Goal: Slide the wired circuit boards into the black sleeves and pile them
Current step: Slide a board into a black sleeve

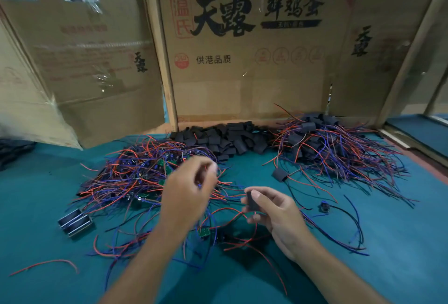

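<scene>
Head view: the right hand [274,209] pinches a black sleeve [252,200] above the near worktop [48,206]. The left hand [191,182], blurred, seems to pinch wires from the unsleeved boards [135,172]. Best to align the board squarely with the sleeve's mouth. Finished pile [339,148] lies far right.

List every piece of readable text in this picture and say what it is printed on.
"天露", large black brush characters, on the middle brown cardboard panel
"供港品质", small black print, same panel
"温氏", red seal, same panel
"天露", small and vertical, on the left cardboard panel and the right cardboard panel
Other brush characters, red print and round stamps: too blurred to read.
</scene>
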`<state>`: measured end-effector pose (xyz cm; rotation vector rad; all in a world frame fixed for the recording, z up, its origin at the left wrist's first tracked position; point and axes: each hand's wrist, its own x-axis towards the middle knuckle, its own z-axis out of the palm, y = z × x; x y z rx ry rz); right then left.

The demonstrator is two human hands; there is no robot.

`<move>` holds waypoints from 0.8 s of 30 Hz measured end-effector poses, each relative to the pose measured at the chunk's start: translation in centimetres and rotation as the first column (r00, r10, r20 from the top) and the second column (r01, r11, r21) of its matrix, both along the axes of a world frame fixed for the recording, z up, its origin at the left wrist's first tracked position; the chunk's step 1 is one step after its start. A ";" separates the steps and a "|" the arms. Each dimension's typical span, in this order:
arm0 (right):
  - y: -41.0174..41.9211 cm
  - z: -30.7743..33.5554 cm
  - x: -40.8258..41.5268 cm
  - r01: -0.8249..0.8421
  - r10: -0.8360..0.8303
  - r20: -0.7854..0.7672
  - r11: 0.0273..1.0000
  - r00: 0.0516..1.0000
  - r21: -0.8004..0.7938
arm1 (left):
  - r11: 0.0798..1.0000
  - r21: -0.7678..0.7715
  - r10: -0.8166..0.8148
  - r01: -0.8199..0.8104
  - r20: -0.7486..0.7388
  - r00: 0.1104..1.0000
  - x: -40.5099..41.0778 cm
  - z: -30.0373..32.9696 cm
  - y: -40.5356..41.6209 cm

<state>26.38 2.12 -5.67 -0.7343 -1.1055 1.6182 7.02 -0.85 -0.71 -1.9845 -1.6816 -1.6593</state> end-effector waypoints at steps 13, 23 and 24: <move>1.3 -1.2 0.5 0.085 -0.088 0.045 0.995 0.995 0.058 | 0.566 -0.424 0.175 -0.707 -0.777 0.605 -6.6 2.1 12.2; 1.8 -1.3 1.1 0.076 -0.079 0.048 0.995 0.996 0.066 | 0.895 -0.330 0.299 -0.301 -0.057 0.952 -8.9 4.5 7.7; 1.8 -1.2 1.1 0.060 -0.062 0.030 0.996 0.998 0.059 | 0.934 -0.261 0.278 -0.242 0.108 0.954 -9.0 4.5 6.3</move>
